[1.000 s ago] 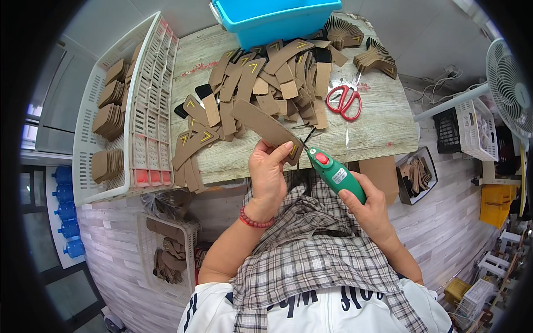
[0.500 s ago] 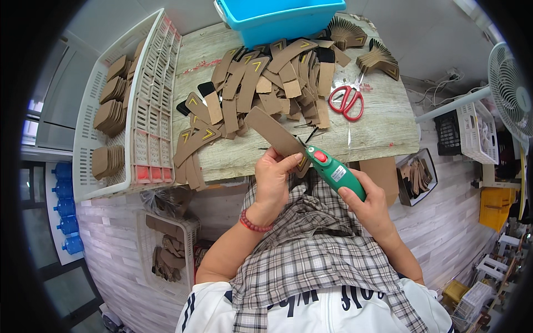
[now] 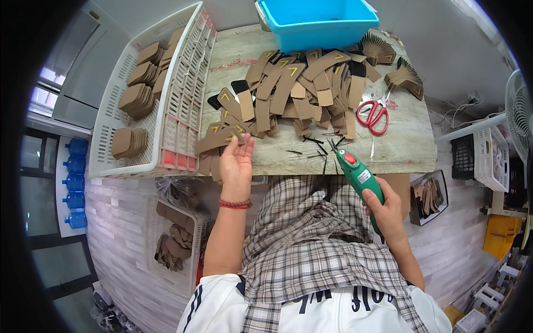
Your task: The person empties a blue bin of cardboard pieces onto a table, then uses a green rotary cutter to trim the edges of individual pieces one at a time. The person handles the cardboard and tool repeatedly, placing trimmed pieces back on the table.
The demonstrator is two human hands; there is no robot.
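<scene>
My right hand grips green electric scissors with a red button, their thin dark blades pointing up over the table's near edge. Palm up, my left hand has its fingers apart beside the near left end of a loose heap. The thumb and fingertips are at the edge of a curved brown strip with yellow chevron marks. More brown strips, some black-ended, lie heaped across the table. Short black trimmings are scattered near the blades.
On the wooden table lie red-handled scissors, fanned strip bundles and a blue bin. A white crate of stacked brown pieces stands left. Below are another crate and a box of strips; a fan is right.
My left hand has moved left from the blades to the heap's near end, and the strip it held is out of its grasp. The electric scissors have swung more upright in my right hand.
</scene>
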